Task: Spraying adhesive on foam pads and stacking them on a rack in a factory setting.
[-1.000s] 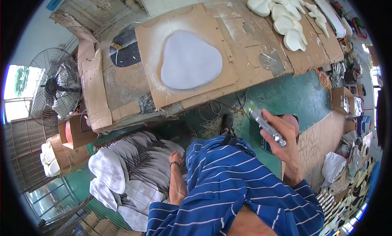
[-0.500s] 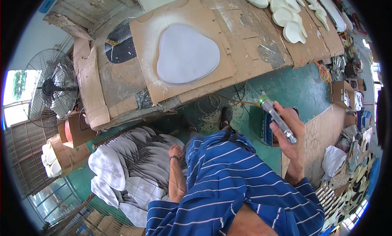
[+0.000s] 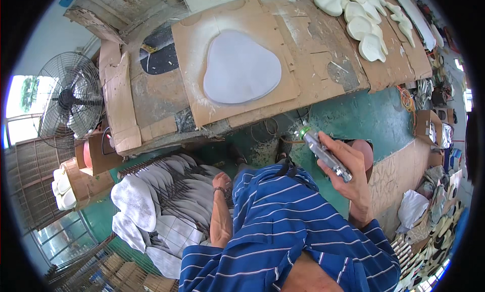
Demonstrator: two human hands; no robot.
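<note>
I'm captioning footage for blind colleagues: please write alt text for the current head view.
A person's right hand holds a silver handheld tool near a cardboard-covered workbench, where a rounded, triangular white pad lies on a cardboard sheet. The left hand is beside rows of pale, rounded pads.

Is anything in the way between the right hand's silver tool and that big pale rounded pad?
Nothing visible blocks it: from the silver tool in the right hand to the pale pad, there's just open space past the table's front edge.
</note>
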